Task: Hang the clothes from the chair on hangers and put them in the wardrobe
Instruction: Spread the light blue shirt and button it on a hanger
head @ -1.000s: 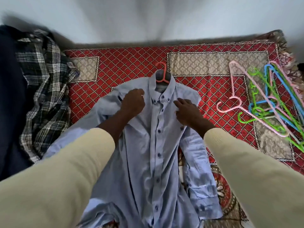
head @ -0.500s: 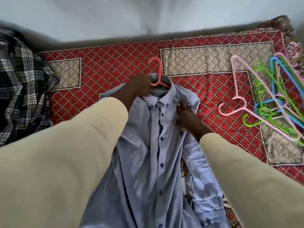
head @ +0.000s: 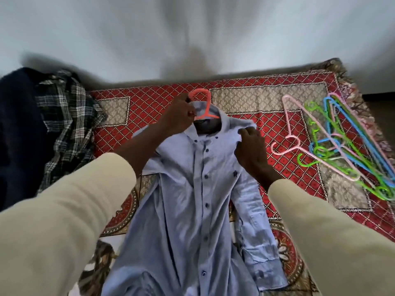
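Note:
A light blue buttoned shirt hangs on an orange hanger, its top lifted off the red patterned bedspread. My left hand grips the hanger at the base of its hook, beside the collar. My right hand pinches the shirt's right shoulder near the collar. The shirt's lower part and right sleeve still lie on the bed.
A pile of pink, green and blue hangers lies on the bed at the right. A plaid shirt and a dark garment are heaped at the left. A pale wall runs behind the bed.
My left hand moved from the shirt's left shoulder up to the hanger hook and lifted it. My right hand slid up to the right shoulder seam.

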